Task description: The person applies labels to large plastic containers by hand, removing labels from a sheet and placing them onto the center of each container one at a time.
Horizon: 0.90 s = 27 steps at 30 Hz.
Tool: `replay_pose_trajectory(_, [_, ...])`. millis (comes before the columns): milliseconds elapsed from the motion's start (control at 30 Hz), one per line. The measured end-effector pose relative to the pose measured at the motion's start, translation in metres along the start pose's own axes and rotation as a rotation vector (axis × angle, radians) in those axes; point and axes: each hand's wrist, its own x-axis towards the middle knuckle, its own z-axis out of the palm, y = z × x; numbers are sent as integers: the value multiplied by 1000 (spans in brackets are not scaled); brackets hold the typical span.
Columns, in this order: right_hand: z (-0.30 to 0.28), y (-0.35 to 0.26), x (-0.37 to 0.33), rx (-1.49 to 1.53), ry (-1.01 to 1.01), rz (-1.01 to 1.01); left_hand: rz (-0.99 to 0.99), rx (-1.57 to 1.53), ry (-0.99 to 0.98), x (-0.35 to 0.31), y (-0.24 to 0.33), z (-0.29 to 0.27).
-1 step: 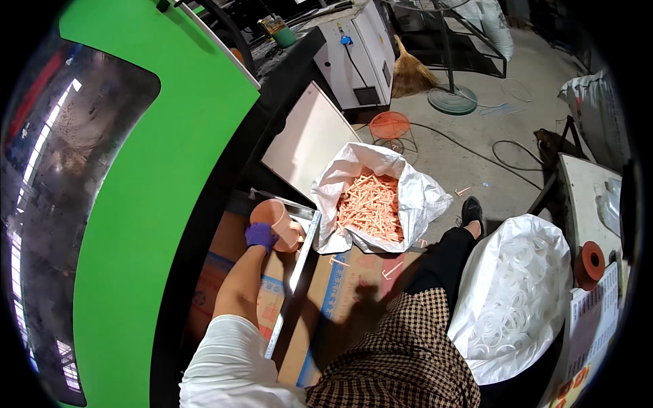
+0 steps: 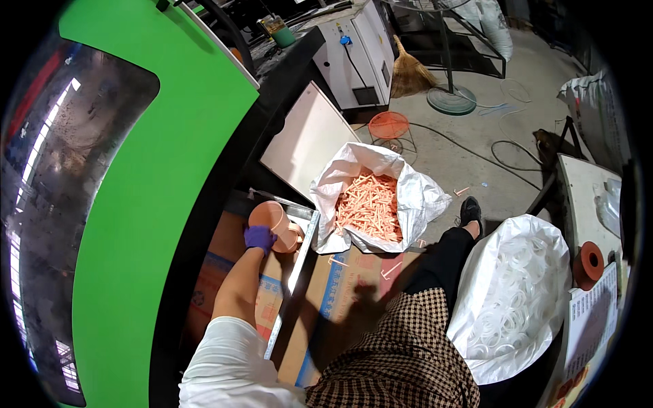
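My left hand (image 2: 259, 238), in a purple glove, is closed at the near side of a peach-coloured plastic mug (image 2: 268, 216). Some of its fingers are hidden against the mug. Right beside it is another peach piece with a handle-like loop (image 2: 295, 232); whether the two are joined I cannot tell. Both are over the cardboard-lined space inside a metal-edged frame (image 2: 305, 245), at the foot of the green machine (image 2: 163, 136). My right hand does not show.
A white sack (image 2: 425, 197) of peach plastic sprue sticks stands beyond the frame. Another white sack (image 2: 556, 258) holds clear rings at the right, near a table with a brown roll (image 2: 588, 265). Cables, a broom (image 2: 410, 73) and an orange basket (image 2: 388, 124) lie farther off.
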Motion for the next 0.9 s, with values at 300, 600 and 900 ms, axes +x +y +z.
replay_pose_trajectory(300, [-42,-3,42,36,-130,-186,-50,-1194,578,-139,26,-103])
replay_pose_trajectory(600, [286,-169,-139,197,-826,-978,291,-2146,-198,-189,150,-132])
replay_pose_trajectory(900, [291,-147,-144,164,-776,-654,977,-1267,168,-235,238,-218])
